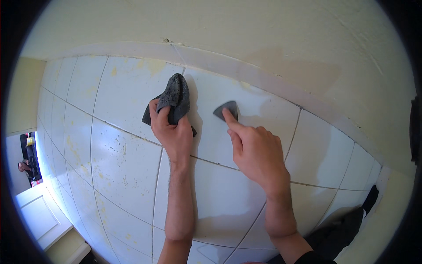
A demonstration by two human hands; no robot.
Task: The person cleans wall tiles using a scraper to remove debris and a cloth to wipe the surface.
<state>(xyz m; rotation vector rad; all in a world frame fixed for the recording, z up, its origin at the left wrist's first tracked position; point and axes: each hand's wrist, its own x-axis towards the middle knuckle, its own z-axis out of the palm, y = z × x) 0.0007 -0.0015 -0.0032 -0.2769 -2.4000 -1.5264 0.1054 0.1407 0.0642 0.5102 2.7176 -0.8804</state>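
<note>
A dark grey cloth (176, 94) is bunched in my left hand (169, 132), whose fingers are closed round its folds just above the white floor tiles. To the right of it, my right hand (259, 152) grips a small grey triangular scraper (226, 110). The index finger presses along the top of the scraper, and its wide edge points up and left onto a tile (211, 94) near the wall. Most of the scraper's grip is hidden under that hand.
A cream wall (281, 31) with a skirting strip (228, 61) bounds the far side. Yellowish stains (154, 66) and dark specks mark tiles at the left. A white panelled door (41, 213) stands at the lower left; my dark-clothed leg (338, 233) is at the lower right.
</note>
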